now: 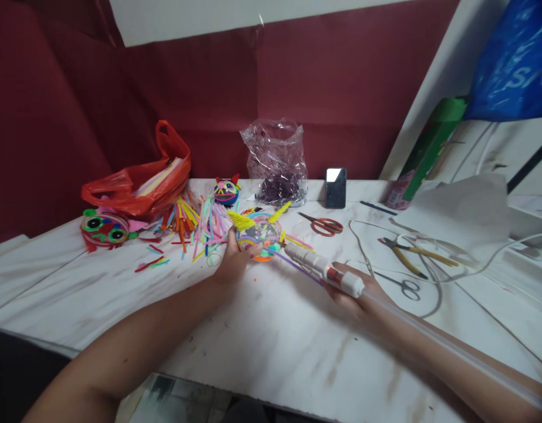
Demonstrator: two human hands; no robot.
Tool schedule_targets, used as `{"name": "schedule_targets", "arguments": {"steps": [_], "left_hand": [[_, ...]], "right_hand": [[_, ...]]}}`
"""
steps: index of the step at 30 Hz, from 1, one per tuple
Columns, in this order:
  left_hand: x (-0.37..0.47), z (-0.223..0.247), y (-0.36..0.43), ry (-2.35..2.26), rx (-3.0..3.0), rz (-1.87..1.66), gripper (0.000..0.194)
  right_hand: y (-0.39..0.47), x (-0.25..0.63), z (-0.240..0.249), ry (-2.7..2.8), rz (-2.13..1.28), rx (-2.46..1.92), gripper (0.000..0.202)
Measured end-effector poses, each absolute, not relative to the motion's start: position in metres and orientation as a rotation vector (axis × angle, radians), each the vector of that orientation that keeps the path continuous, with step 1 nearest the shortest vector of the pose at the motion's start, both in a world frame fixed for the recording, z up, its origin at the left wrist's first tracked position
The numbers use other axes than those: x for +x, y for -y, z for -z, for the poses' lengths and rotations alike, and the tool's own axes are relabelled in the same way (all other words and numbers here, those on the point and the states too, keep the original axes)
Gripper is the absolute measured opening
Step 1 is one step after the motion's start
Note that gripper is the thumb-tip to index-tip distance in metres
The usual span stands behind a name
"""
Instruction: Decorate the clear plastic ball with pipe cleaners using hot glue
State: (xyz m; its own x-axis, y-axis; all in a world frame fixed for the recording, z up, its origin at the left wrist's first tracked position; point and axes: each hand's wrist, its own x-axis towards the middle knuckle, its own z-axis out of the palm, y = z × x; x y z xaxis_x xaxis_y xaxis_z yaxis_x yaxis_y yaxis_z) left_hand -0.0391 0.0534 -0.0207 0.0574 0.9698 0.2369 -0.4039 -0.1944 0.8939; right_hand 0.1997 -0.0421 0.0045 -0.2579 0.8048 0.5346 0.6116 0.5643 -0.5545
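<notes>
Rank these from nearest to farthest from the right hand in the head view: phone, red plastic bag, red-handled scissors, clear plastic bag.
1. Red-handled scissors, just beyond the right hand.
2. Phone, behind the scissors.
3. Clear plastic bag, left of the phone.
4. Red plastic bag, far left.

1. The right edge cuts off the blue bag [508,64] for me.
2. The yellow-horned ornament [256,232] hides part of the left hand [236,252] from me.
3. Specks [255,280] on the marbled table [292,346] are too small for me.
</notes>
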Motion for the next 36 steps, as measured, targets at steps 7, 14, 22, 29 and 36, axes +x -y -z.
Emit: {"name": "schedule_targets", "arguments": {"steps": [7, 14, 22, 29, 36], "left_hand": [[-0.035, 0.015, -0.048, -0.780, 1.108, -1.417, 0.091], [-0.033, 0.018, -0.048, -0.830, 1.137, -1.388, 0.093], [-0.038, 0.015, -0.054, -0.720, 1.084, -1.457, 0.090], [-0.043, 0.016, -0.063, -0.728, 1.049, -1.522, 0.086], [-0.041, 0.013, -0.059, -0.712, 1.083, -1.487, 0.088]], "right_hand": [[0.046, 0.197, -0.006, 2.048, -0.304, -1.130, 0.016], [0.046, 0.195, 0.000, 2.112, -0.218, -1.058, 0.013], [0.041, 0.210, -0.009, 2.019, -0.164, -1.265, 0.014], [0.007, 0.238, 0.006, 2.251, 0.244, -1.791, 0.009], [-0.002, 0.255, 0.011, 2.440, 0.166, -1.899, 0.012]]}}
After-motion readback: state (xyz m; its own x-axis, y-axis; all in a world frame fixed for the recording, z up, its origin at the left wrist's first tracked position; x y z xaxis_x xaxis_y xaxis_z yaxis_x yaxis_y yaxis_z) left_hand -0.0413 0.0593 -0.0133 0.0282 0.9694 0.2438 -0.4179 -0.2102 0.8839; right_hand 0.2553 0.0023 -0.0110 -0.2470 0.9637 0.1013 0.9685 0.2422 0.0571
